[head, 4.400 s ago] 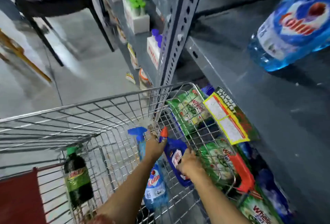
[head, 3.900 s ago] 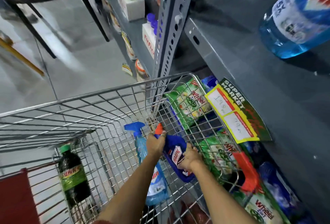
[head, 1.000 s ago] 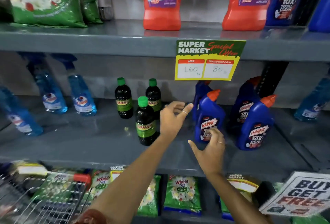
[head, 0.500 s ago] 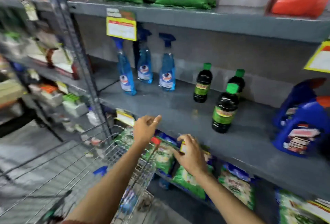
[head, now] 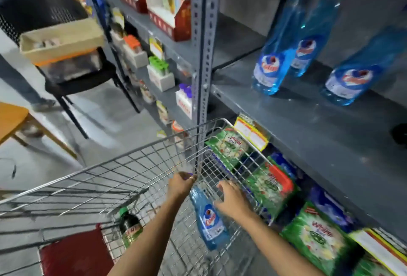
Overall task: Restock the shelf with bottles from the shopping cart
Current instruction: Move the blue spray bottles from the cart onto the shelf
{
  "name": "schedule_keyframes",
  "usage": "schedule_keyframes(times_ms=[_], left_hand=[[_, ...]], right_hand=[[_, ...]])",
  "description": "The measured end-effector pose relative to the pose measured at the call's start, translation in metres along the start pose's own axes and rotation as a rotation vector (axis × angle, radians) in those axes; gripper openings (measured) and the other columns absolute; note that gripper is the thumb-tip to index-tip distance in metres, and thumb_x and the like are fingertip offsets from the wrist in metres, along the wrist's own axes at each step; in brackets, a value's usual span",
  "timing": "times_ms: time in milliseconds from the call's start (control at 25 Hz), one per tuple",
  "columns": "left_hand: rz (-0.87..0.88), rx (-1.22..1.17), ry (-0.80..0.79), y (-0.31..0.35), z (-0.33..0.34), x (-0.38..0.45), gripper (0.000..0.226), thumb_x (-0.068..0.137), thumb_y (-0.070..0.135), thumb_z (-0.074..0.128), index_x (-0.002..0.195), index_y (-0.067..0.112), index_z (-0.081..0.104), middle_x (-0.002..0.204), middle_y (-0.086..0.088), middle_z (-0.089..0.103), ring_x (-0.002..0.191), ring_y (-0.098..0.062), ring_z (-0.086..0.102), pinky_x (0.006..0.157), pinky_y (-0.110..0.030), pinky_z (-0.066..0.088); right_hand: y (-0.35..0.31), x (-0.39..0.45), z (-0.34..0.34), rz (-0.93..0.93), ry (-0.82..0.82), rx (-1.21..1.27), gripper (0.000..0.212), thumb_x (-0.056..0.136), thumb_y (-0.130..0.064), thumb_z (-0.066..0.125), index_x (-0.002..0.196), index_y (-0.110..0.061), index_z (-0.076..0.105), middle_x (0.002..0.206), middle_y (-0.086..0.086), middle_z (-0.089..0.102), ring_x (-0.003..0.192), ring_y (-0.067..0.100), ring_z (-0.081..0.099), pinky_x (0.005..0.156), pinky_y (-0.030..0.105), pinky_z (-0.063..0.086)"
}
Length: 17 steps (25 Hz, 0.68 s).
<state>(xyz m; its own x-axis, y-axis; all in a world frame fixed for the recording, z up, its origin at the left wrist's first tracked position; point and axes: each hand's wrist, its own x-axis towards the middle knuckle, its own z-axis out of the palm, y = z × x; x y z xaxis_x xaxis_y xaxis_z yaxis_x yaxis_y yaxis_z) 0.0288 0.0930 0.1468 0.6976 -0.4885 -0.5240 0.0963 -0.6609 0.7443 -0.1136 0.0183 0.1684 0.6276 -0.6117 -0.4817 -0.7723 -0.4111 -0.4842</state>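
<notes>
Head view blurs the dark green-capped bottle (head: 130, 226) low in the wire cart (head: 136, 165). Left hand (head: 181, 184) closes over the blue spray bottle (head: 209, 220), hiding its trigger head; right hand (head: 231, 202) lies loosely spread against it. Three more blue bottles (head: 273, 68) stand on the grey shelf (head: 308, 126).

Three blue spray bottles (head: 272, 64) stand on the shelf (head: 308, 126). The shopping cart (head: 132, 165) holds one blue spray bottle (head: 209, 223) and one dark green-capped bottle (head: 130, 225).
</notes>
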Motion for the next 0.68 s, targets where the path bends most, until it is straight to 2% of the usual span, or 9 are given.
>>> schedule_keyframes(times_ms=[40, 120, 160, 200, 280, 360, 440, 560, 680], left_hand=[[-0.056, 0.003, -0.012, -0.014, 0.005, 0.011, 0.016, 0.083, 0.017, 0.065, 0.068, 0.012, 0.062, 0.059, -0.003, 0.056, 0.057, -0.011, 0.051, 0.051, -0.021, 0.039], [-0.169, -0.026, -0.034, -0.043, 0.017, 0.034, 0.016, 0.08, 0.02, 0.067, 0.069, 0.01, 0.064, 0.074, -0.022, 0.069, 0.072, -0.028, 0.066, 0.063, -0.029, 0.05], [-0.237, -0.045, -0.057, -0.059, 0.023, 0.043, 0.017, 0.079, 0.022, 0.068, 0.069, 0.01, 0.062, 0.084, -0.027, 0.07, 0.082, -0.034, 0.068, 0.067, -0.033, 0.05], [-0.304, -0.06, -0.084, -0.076, 0.03, 0.053, 0.022, 0.079, 0.026, 0.068, 0.066, 0.012, 0.059, 0.085, -0.028, 0.07, 0.085, -0.036, 0.067, 0.068, -0.034, 0.045], [-0.414, -0.074, -0.107, -0.102, 0.045, 0.067, 0.033, 0.078, 0.035, 0.068, 0.059, 0.015, 0.05, 0.066, -0.017, 0.061, 0.077, -0.032, 0.061, 0.067, -0.034, 0.038], [-0.461, -0.066, -0.116, -0.11, 0.057, 0.074, 0.039, 0.08, 0.04, 0.065, 0.058, 0.012, 0.048, 0.058, -0.008, 0.052, 0.077, -0.031, 0.06, 0.067, -0.035, 0.042], [-0.461, -0.026, -0.148, -0.111, 0.066, 0.08, 0.039, 0.082, 0.042, 0.061, 0.064, 0.008, 0.053, 0.068, -0.015, 0.058, 0.09, -0.037, 0.065, 0.073, -0.04, 0.049], [-0.466, -0.058, -0.162, -0.115, 0.081, 0.085, 0.048, 0.083, 0.041, 0.06, 0.09, -0.006, 0.065, 0.1, -0.03, 0.067, 0.099, -0.041, 0.064, 0.083, -0.044, 0.051], [-0.49, -0.066, -0.124, -0.11, 0.085, 0.081, 0.051, 0.084, 0.042, 0.059, 0.102, -0.005, 0.062, 0.109, -0.023, 0.067, 0.102, -0.036, 0.063, 0.086, -0.039, 0.051]], right_hand=[[0.001, 0.013, 0.013, 0.047, -0.063, -0.018, 0.039, 0.08, -0.022, 0.066, 0.113, -0.011, 0.048, 0.124, 0.011, 0.053, 0.112, 0.028, 0.052, 0.092, 0.041, 0.048], [0.004, 0.038, 0.041, 0.137, -0.164, -0.068, 0.052, 0.077, -0.026, 0.07, 0.12, -0.012, 0.046, 0.123, 0.011, 0.055, 0.11, 0.029, 0.056, 0.092, 0.042, 0.05], [0.007, 0.046, 0.053, 0.195, -0.206, -0.081, 0.064, 0.075, -0.031, 0.072, 0.128, -0.014, 0.041, 0.126, 0.012, 0.054, 0.112, 0.03, 0.055, 0.094, 0.04, 0.049], [0.011, 0.055, 0.064, 0.259, -0.248, -0.101, 0.076, 0.073, -0.035, 0.073, 0.135, -0.016, 0.033, 0.13, 0.013, 0.052, 0.117, 0.032, 0.053, 0.097, 0.038, 0.047], [0.02, 0.069, 0.083, 0.372, -0.335, -0.16, 0.091, 0.072, -0.042, 0.074, 0.141, -0.012, 0.023, 0.136, 0.015, 0.047, 0.124, 0.032, 0.048, 0.099, 0.036, 0.042], [0.033, 0.077, 0.101, 0.446, -0.39, -0.181, 0.091, 0.07, -0.046, 0.074, 0.136, -0.005, 0.027, 0.138, 0.016, 0.047, 0.126, 0.031, 0.047, 0.1, 0.035, 0.042], [0.041, 0.08, 0.118, 0.467, -0.397, -0.215, 0.09, 0.072, -0.046, 0.073, 0.136, -0.004, 0.027, 0.137, 0.017, 0.048, 0.125, 0.031, 0.047, 0.1, 0.036, 0.041], [0.05, 0.081, 0.139, 0.452, -0.342, -0.238, 0.095, 0.074, -0.038, 0.074, 0.138, 0.001, 0.016, 0.13, 0.018, 0.055, 0.119, 0.031, 0.055, 0.097, 0.037, 0.044], [0.051, 0.076, 0.143, 0.402, -0.304, -0.295, 0.099, 0.067, -0.036, 0.08, 0.134, -0.001, 0.017, 0.119, 0.016, 0.063, 0.108, 0.03, 0.062, 0.087, 0.035, 0.049]])
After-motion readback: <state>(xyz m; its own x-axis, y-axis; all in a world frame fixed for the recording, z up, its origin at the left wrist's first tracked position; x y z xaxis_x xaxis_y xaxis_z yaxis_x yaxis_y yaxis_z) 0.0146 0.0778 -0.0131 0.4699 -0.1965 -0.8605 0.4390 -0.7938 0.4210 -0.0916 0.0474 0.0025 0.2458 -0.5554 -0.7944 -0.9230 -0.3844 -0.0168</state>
